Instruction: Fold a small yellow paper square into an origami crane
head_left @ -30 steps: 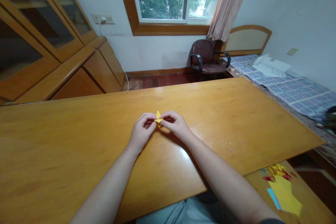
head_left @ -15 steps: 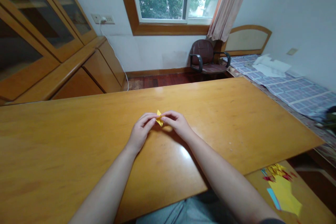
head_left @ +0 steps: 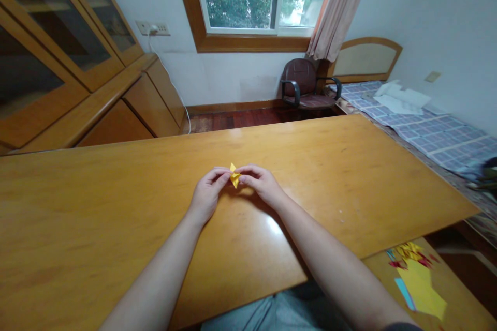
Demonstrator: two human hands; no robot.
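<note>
A small folded piece of yellow paper (head_left: 234, 178), pointed at its top and bottom, is held between my two hands over the middle of the wooden table (head_left: 116, 207). My left hand (head_left: 208, 192) pinches its left side between thumb and fingers. From the right, my right hand (head_left: 261, 184) grips the other side, with the thumb below the index finger. The fingertips cover part of the folds.
On a lower surface at bottom right lie yellow paper sheets (head_left: 421, 287), a light blue strip (head_left: 405, 294) and a pile of small yellow and red folded pieces (head_left: 411, 252). Beyond the table stand a chair (head_left: 301, 83), a bed (head_left: 438, 129) and a cabinet (head_left: 112, 108).
The folded yellow paper has turned slightly and shifted a little left, showing more of its lower part. Both hands keep hold of it and have barely moved.
</note>
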